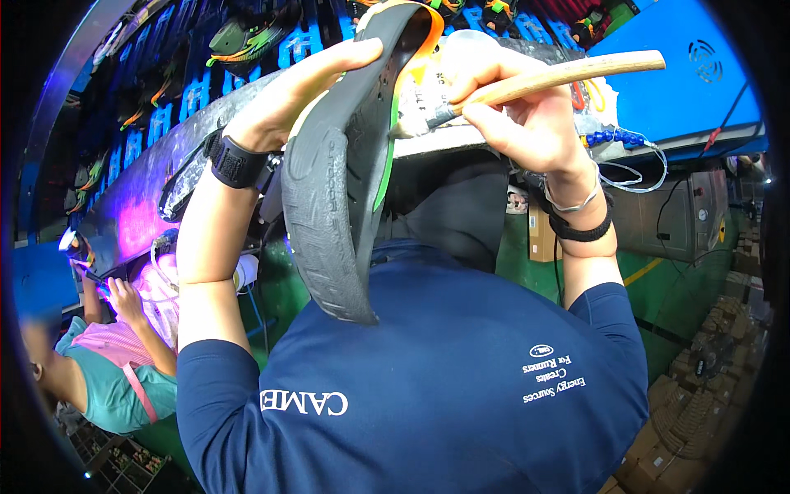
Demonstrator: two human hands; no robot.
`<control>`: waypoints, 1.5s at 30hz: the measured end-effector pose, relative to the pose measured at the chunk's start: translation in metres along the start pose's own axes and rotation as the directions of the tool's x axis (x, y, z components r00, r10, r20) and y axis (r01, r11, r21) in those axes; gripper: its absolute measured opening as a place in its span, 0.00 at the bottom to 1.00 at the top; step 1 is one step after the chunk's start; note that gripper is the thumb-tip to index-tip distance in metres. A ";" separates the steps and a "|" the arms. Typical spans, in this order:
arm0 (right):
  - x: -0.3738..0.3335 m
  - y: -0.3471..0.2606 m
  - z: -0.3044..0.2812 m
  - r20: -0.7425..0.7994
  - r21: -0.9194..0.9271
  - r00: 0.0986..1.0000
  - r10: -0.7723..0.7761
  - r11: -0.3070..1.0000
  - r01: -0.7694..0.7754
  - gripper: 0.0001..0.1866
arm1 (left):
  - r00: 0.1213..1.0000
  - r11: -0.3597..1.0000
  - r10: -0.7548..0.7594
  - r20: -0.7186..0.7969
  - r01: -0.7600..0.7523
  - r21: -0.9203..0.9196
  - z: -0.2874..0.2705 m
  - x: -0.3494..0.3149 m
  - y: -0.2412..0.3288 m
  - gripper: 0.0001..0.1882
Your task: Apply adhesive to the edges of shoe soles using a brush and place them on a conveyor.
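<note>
Sole (pixel 329 185) and brush (pixel 543 81) make one thing for each of my two hands. The sole, black with green and orange along its inner edge, is held up in front of my chest, nearly upright and bowed, its upper end at the top of the view and its lower end over my navy shirt (pixel 461 362). My left hand (pixel 288 107) is closed on its outer side, thumb stretched out toward the upper right, the other fingers mostly hidden. My right hand (pixel 527 111) pinches the wooden-handled brush near its bristles between thumb and fingers, the handle slanting up to the right. The bristles point left at the sole's green edge; I cannot tell whether they touch it. Both elbows are bent, forearms raised, one on either side of the sole. I count two black bands, one on my left wrist (pixel 237 162) and one on my right forearm (pixel 586 228), plus one pale bracelet nearer that hand. One co-worker (pixel 123 375) sits at the left, and one blue cabinet (pixel 671 74) stands at the upper right. Several shoes (pixel 247 37) lie beyond, too crowded to count.
</note>
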State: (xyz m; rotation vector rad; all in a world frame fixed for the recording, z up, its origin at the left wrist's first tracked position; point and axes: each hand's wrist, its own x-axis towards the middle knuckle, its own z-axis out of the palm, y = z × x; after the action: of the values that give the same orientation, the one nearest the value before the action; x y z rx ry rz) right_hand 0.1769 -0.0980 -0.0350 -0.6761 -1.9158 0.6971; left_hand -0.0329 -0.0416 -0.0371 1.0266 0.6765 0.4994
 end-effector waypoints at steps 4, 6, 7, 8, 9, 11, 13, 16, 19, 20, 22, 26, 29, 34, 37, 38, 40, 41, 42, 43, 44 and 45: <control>-0.003 -0.015 -0.002 0.120 0.023 0.976 0.184 0.982 -0.188 0.05 | 0.991 0.993 -0.114 0.075 0.115 -0.001 -0.007 0.000 0.004 0.21; -0.004 -0.018 0.001 0.118 0.014 0.978 0.174 0.984 -0.176 0.05 | 0.998 0.997 -0.038 0.058 0.034 0.066 -0.003 0.001 0.005 0.22; -0.005 -0.019 0.002 0.117 0.001 0.980 0.163 0.986 -0.164 0.05 | 0.998 0.997 -0.041 0.055 0.037 0.066 -0.002 0.001 0.005 0.22; -0.005 -0.021 0.004 0.117 0.004 0.979 0.164 0.986 -0.165 0.05 | 0.998 0.996 -0.043 0.056 0.038 0.078 -0.002 0.001 0.006 0.22; -0.005 -0.022 0.006 0.108 0.018 0.975 0.195 0.980 -0.198 0.05 | 0.997 0.995 -0.044 0.057 0.039 0.089 -0.002 0.001 0.007 0.22; -0.005 -0.022 0.009 0.097 0.034 0.969 0.228 0.972 -0.232 0.05 | 0.998 0.995 -0.044 0.050 0.039 0.097 0.001 0.000 0.008 0.22; -0.006 -0.019 0.012 0.109 0.104 0.986 0.128 0.985 -0.139 0.05 | 0.998 0.994 -0.044 0.047 0.039 0.105 0.003 0.000 0.008 0.22; -0.005 -0.026 0.014 0.133 0.107 0.974 0.182 0.975 -0.197 0.05 | 0.997 0.991 -0.041 0.064 0.033 0.127 -0.001 0.003 0.006 0.22; -0.004 -0.030 0.015 0.169 0.119 0.960 0.225 0.962 -0.246 0.05 | 0.990 0.991 -0.095 0.100 0.084 0.108 -0.001 0.003 0.006 0.21; -0.005 -0.028 0.016 0.166 0.119 0.960 0.225 0.962 -0.246 0.05 | 0.992 0.992 -0.085 0.094 0.075 0.102 0.001 0.003 0.007 0.21; -0.005 -0.020 0.019 0.186 0.167 0.982 0.024 0.984 -0.055 0.06 | 0.993 0.993 -0.076 0.087 0.067 0.097 0.002 0.004 0.005 0.21; 0.002 -0.014 0.005 0.078 0.105 0.995 -0.066 0.993 0.058 0.07 | 1.000 1.000 -0.016 0.019 0.015 0.013 0.002 0.007 -0.003 0.21; -0.006 0.001 -0.016 -0.219 0.158 0.970 0.108 0.985 -0.074 0.05 | 0.999 1.000 -0.031 -0.022 0.031 0.005 0.002 0.004 0.002 0.21; -0.017 0.039 -0.041 -0.359 0.187 0.927 0.109 0.981 -0.043 0.07 | 0.983 0.959 -0.181 0.036 0.185 -0.214 0.023 -0.014 0.026 0.18; -0.020 0.041 -0.050 -0.470 0.115 0.881 0.062 0.993 -0.009 0.05 | 0.994 0.962 -0.102 0.027 0.105 -0.251 0.027 -0.015 0.018 0.19; -0.022 0.040 -0.052 -0.475 0.148 0.877 0.064 0.989 0.008 0.05 | 0.995 0.965 -0.097 -0.009 0.092 -0.246 0.030 -0.014 0.020 0.20; -0.030 0.039 -0.056 -0.462 0.122 0.881 0.101 0.991 -0.049 0.07 | 0.994 0.973 -0.092 -0.062 0.077 -0.218 0.042 -0.016 0.028 0.21; -0.031 0.038 -0.056 -0.454 0.087 0.886 0.099 0.994 -0.067 0.07 | 0.994 0.975 -0.088 -0.059 0.074 -0.209 0.042 -0.012 0.028 0.21; -0.031 0.037 -0.054 -0.442 0.061 0.894 0.080 0.996 -0.059 0.07 | 0.991 0.967 -0.126 -0.041 0.114 -0.227 0.040 -0.006 0.025 0.21; -0.031 0.036 -0.052 -0.430 0.037 0.901 0.063 0.998 -0.052 0.07 | 0.986 0.957 -0.165 -0.022 0.155 -0.244 0.039 -0.001 0.025 0.21; -0.031 0.038 -0.050 -0.457 0.047 0.888 0.050 0.998 -0.032 0.06 | 0.973 0.954 -0.220 -0.075 0.198 -0.227 0.041 0.004 0.026 0.21; -0.032 0.037 -0.051 -0.463 0.046 0.885 0.049 0.998 -0.031 0.06 | 0.972 0.954 -0.221 -0.073 0.201 -0.221 0.042 0.009 0.026 0.21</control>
State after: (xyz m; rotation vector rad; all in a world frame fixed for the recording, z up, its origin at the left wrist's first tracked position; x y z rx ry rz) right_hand 0.2416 -0.0859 -0.0600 -0.7816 -1.4463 0.5344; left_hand 0.0016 -0.0493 -0.0014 0.7227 0.7920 0.4258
